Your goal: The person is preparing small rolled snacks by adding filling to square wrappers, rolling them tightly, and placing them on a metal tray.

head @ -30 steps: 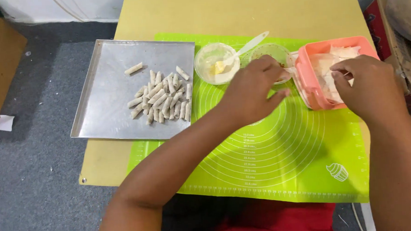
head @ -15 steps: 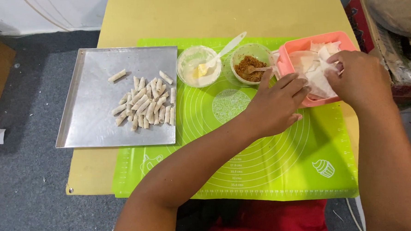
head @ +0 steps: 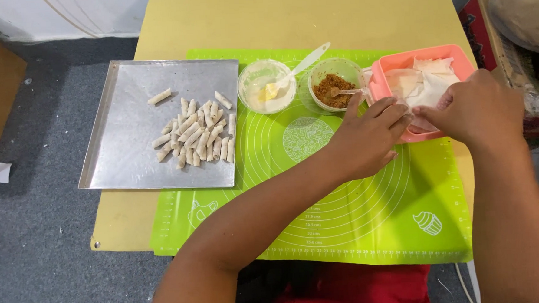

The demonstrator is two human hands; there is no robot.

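Both my hands meet at the front edge of a pink tray point(head: 426, 55) that holds thin white wrapper sheets point(head: 424, 81). My left hand point(head: 369, 138) rests over the green silicone mat point(head: 357, 214), its fingertips pinching at a wrapper's edge. Close beside it, my right hand point(head: 476, 109) pinches the same sheet at the tray's near rim. Behind my left hand stands a clear bowl of brown filling point(head: 334, 84) with a spoon in it.
A second bowl point(head: 267, 88) with pale paste and a white brush stands left of the filling. On the left, a metal baking tray point(head: 130, 151) carries several small rolled pieces point(head: 195, 135). The yellow table point(head: 288, 17) sits over grey carpet; bags lie at right.
My left hand has drawn back from over the filling bowl toward the pink tray. Both hands have closed together on a wrapper at the tray's near edge.
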